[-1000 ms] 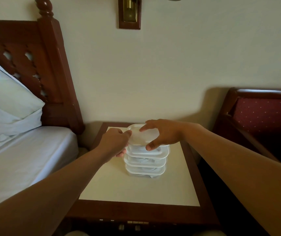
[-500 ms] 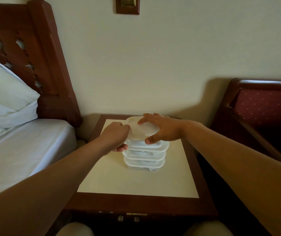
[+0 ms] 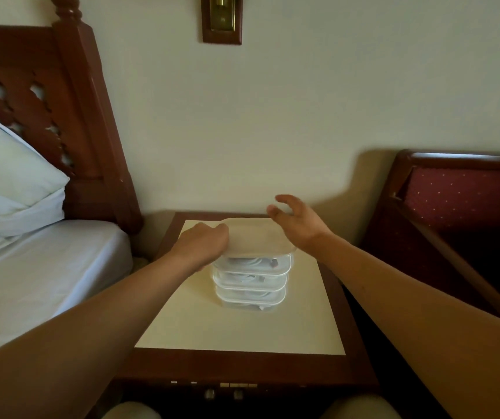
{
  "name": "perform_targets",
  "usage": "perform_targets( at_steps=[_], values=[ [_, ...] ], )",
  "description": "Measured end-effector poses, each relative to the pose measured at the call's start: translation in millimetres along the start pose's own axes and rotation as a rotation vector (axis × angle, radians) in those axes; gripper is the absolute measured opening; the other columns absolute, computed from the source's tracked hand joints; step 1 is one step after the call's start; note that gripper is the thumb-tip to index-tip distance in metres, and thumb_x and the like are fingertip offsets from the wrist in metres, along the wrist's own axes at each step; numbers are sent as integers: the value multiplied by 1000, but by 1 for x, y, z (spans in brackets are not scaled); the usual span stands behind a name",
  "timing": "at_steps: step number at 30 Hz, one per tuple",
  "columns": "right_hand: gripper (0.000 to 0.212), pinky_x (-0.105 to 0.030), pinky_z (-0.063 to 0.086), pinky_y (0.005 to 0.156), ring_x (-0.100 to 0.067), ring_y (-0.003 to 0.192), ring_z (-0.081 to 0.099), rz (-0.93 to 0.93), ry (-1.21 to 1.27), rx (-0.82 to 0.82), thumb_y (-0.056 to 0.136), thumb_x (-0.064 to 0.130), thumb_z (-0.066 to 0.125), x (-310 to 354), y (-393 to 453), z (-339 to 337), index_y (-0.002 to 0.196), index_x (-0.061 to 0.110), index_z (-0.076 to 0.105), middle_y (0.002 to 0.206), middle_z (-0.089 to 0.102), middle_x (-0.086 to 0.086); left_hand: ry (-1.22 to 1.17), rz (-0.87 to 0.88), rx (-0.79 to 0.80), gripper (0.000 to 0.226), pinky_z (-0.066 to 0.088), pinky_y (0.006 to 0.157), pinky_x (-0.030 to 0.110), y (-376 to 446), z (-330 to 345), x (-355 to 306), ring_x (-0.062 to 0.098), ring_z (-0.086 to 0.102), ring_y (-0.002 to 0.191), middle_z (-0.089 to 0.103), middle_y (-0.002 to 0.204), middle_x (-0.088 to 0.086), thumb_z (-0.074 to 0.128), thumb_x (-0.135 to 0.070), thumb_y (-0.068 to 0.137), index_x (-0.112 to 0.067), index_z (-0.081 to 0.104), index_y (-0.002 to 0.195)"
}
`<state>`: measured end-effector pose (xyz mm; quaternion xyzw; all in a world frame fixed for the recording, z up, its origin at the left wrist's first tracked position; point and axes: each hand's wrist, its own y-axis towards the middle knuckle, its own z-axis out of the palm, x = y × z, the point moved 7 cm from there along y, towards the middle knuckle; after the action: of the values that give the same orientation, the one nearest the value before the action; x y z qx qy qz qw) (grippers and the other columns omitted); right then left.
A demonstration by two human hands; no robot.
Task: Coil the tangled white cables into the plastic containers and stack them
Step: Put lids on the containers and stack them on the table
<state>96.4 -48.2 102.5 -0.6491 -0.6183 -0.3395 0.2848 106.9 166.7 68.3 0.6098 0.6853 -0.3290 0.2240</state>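
Stack of three clear, rounded-rectangular plastic containers (image 3: pixel 251 284) standing at the centre of the cream-topped, dark-wood-framed bedside surface (image 3: pixel 242 328), each holding a coiled white cable (image 3: pixel 242 263) visible through its wall; a small dark connector shows at the 3 o'clock side of the upper two. A translucent white plastic lid (image 3: pixel 257 237) lies across the top container, overhanging its rim slightly. The left hand (image 3: pixel 203 246) meets the stack at 9 o'clock: its fingers are curled against the lid's left edge and the side of the top container, grip closed on that edge, though the fingertips themselves are hidden behind the knuckles. The right hand (image 3: pixel 297 220) sits at 2 o'clock of the lid, its grip apart, fingers spread and gently bent in the air, thumb tip near the lid's far right corner; whether the heel of the palm touches the lid cannot be told. At 9 o'clock of the surface stands a bed with a white sheet (image 3: pixel 37 282), a white pillow (image 3: pixel 3 176) and a carved reddish wooden headboard (image 3: pixel 61 116). At 3 o'clock is a dark-wood chair with dotted maroon upholstery (image 3: pixel 466 201). On the cream wall at 12 o'clock hangs a wooden plaque bearing a brass fitting (image 3: pixel 222 19).
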Motion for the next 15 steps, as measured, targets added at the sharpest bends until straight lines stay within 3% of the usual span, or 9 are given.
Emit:
perform_targets(
  at_steps=[2, 4, 6, 9, 12, 15],
  values=[
    [44, -45, 45, 105, -33, 125, 55, 111, -155, -78, 105, 46, 34, -9, 0, -3, 118, 13, 60, 124, 62, -9, -20, 0, -41, 52, 42, 61, 30, 6, -6, -4, 32, 62, 78, 64, 109, 18, 33, -40, 96, 0, 59, 119],
    [50, -44, 46, 102, -38, 120, 57, 212, -179, -96, 107, 40, 26, -17, -3, -3, 117, 6, 61, 119, 63, -17, -73, 3, -72, 63, 45, 62, 31, 14, -7, -10, 43, 68, 94, 63, 123, 28, 34, -43, 97, 7, 59, 123],
    [51, -43, 47, 103, -37, 116, 59, 275, -151, -108, 108, 38, 28, -19, -7, -1, 126, 2, 59, 124, 62, -18, -83, 10, -84, 64, 49, 63, 31, 18, -5, -16, 43, 67, 104, 63, 126, 30, 34, -45, 101, 10, 61, 122],
    [44, -42, 51, 91, -33, 102, 61, 308, -138, -106, 107, 30, 32, -20, -9, 8, 128, 1, 59, 115, 62, -17, -52, 24, -104, 59, 40, 53, 27, 22, -1, -17, 39, 68, 92, 64, 122, 28, 33, -44, 104, 4, 63, 121],
    [37, -36, 45, 81, -29, 94, 57, 310, -130, -148, 108, 25, 36, -26, -9, 11, 129, 2, 57, 109, 61, -15, -58, 35, -133, 51, 45, 72, 33, 25, 2, -12, 38, 63, 103, 62, 125, 20, 39, -45, 104, -2, 60, 122],
    [35, -33, 44, 80, -24, 90, 56, 297, -103, -214, 106, 30, 41, -34, -10, 8, 126, 8, 60, 101, 61, -6, -63, 28, -148, 46, 41, 79, 35, 24, 4, -11, 36, 60, 111, 60, 127, 16, 42, -44, 104, -5, 57, 122]
  ],
)
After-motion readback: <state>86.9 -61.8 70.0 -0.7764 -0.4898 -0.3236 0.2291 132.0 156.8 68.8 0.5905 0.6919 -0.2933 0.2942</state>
